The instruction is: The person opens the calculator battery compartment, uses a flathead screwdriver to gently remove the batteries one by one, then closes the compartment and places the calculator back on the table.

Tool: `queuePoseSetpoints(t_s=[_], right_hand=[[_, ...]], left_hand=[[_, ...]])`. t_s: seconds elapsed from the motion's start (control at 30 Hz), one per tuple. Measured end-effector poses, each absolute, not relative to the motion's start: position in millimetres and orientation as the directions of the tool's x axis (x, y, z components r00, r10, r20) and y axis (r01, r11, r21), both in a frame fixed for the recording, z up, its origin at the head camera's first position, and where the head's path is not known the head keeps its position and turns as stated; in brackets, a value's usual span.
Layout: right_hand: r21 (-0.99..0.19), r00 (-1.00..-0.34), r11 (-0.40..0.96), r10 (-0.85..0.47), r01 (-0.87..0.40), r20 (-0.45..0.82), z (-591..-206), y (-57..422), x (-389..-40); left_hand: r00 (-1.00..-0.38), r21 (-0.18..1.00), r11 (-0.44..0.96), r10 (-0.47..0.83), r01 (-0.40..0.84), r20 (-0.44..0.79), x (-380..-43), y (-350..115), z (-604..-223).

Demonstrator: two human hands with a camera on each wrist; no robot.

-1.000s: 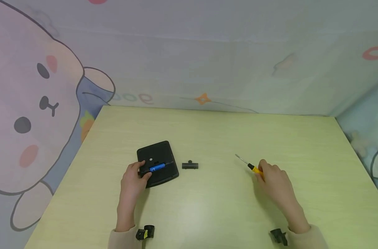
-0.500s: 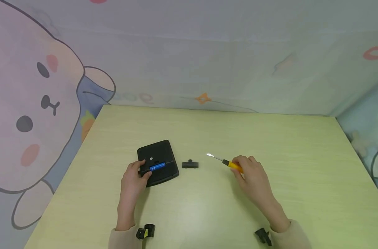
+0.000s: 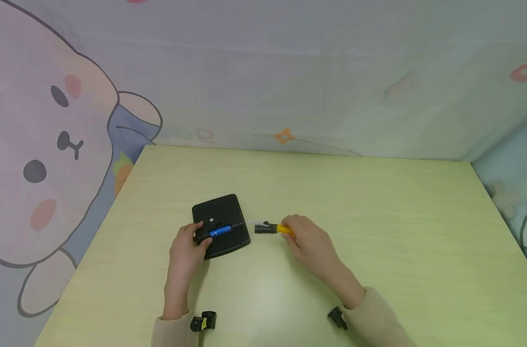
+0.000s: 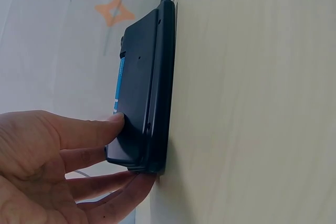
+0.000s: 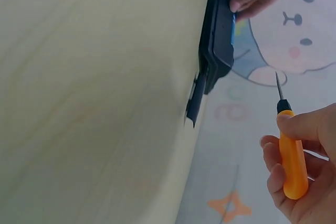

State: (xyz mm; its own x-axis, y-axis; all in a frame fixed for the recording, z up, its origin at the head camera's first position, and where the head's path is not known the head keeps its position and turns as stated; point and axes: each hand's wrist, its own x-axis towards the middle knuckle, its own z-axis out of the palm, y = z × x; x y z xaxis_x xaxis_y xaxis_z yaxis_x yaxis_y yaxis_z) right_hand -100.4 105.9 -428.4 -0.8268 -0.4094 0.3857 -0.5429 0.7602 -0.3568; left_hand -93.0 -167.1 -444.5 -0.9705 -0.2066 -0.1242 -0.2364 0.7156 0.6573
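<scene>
A black, flat device like a desk calculator lies back up on the table, a blue battery showing in its open slot. My left hand grips its left end; in the left wrist view the thumb presses the back and fingers reach around the end. My right hand holds a screwdriver by its yellow handle, shaft pointing left, raised off the table. Beneath the screwdriver in the head view lies a small black battery cover with a tab, right of the device, partly hidden.
The pale wooden table extends around both hands. Behind it hangs a printed cloth with a cartoon animal. Black camera mounts sit at the left cuff and right cuff.
My right hand has carried the screwdriver leftward across the table, from well right of the battery cover to above it. The left hand and the black device have stayed in place.
</scene>
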Motion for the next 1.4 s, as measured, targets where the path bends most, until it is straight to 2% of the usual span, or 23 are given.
queuePoseSetpoints(t_s=[0.43, 0.9, 1.17, 1.4], right_hand=[[-0.263, -0.757, 0.724, -0.524, -0.637, 0.391, -428.9, 75.8, -112.3], [-0.084, -0.676, 0.724, -0.589, -0.685, 0.443, -423.9, 56.9, -111.1], [-0.101, -0.68, 0.708, -0.614, -0.699, 0.4, -409.0, 45.1, -109.6], [-0.015, -0.676, 0.705, -0.675, -0.709, 0.296, -391.3, 28.9, -111.2]], left_hand=[[-0.969, 0.666, 0.705, -0.202, -0.245, -0.143, -94.7, -166.1, -444.6], [-0.969, 0.664, 0.706, -0.203, -0.246, -0.143, -94.1, -166.3, -444.2], [-0.968, 0.665, 0.704, -0.206, -0.248, -0.143, -93.7, -167.9, -446.0], [-0.965, 0.663, 0.702, -0.215, -0.259, -0.15, -91.7, -170.5, -445.9]])
